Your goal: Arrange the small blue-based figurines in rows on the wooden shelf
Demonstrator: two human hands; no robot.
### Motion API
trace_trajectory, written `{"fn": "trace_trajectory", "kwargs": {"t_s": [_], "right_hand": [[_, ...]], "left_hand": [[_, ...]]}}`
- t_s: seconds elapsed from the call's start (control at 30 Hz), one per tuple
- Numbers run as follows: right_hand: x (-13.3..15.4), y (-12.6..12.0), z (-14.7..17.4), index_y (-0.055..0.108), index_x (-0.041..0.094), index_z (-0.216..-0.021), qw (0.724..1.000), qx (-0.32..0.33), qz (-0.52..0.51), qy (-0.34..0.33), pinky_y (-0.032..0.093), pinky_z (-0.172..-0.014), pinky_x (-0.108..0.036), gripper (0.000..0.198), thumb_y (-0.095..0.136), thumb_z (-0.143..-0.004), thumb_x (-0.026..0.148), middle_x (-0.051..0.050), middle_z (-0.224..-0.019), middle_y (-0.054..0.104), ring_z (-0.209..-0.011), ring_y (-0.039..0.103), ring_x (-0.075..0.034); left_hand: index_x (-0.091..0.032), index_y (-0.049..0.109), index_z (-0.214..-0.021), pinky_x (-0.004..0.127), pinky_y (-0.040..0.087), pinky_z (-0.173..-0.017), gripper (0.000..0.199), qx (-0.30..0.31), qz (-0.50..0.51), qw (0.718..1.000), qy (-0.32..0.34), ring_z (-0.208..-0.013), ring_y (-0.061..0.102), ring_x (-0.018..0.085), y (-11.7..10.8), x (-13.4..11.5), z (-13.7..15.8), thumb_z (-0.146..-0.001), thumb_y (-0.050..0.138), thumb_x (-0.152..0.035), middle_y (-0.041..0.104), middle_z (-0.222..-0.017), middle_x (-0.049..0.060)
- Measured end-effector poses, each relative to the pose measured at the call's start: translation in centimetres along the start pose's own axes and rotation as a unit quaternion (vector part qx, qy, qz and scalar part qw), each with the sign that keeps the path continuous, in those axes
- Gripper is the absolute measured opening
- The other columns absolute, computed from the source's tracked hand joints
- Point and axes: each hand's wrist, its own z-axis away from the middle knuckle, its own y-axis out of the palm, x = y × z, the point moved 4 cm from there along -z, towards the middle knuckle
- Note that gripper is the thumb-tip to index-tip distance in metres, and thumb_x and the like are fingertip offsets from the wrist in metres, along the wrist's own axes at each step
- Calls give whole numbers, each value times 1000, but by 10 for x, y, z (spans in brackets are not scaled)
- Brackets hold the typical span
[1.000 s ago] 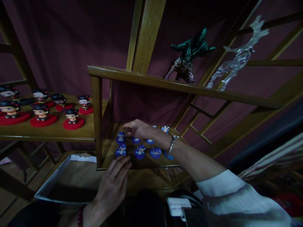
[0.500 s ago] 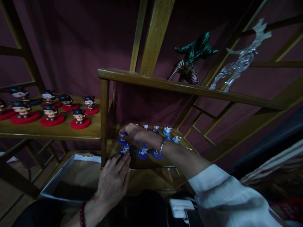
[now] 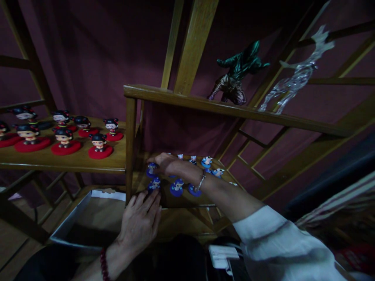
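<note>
My right hand reaches across to the back left of the small lower shelf. Its fingers curl around a small figurine on a blue-purple base, partly hiding it. In front of that stands another blue figurine. My left hand, with a dark red bead bracelet, lies at the shelf's front edge, fingers stretched out, tips at the base of this front figurine. Two more blue-based figurines, one in the middle and one below my right wrist, stand along the front.
Several small figurines stand at the back right. Figurines on red bases fill the left shelf. Above, a green and bronze figure and a clear deer stand on the upper board. An open box lies lower left.
The view has shifted very slightly. Both hands stay at nearly the same spots, and the figurines show no clear movement.
</note>
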Motion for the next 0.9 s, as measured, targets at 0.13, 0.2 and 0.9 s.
{"fn": "trace_trajectory", "kwargs": {"t_s": [0.13,0.2,0.9], "right_hand": [[-17,-10,18,58,25,-126,995,-75,-54,-26,45,-72,-21,46,62,-81,22,-2,-108,70,-91,64,-16],[-29,-17,29,58,23,-126,993,-104,-59,-24,44,-75,-21,45,59,-81,17,-3,-109,70,-92,64,-15],[-62,16,44,68,25,-109,998,-50,26,15,41,-67,-20,31,63,-79,24,-4,-95,73,-89,66,-18]], "left_hand": [[-13,67,-106,38,44,-78,26,-16,10,1000,11,-94,58,26,-4,-3,1,-85,51,-15,72,-109,7],[-12,65,-109,38,44,-78,28,-19,22,999,23,-95,58,26,-4,-7,0,-85,51,-13,71,-110,7],[-11,66,-107,37,44,-68,28,23,-35,999,25,-87,60,25,6,-18,-13,-85,49,-16,70,-112,10]]}}
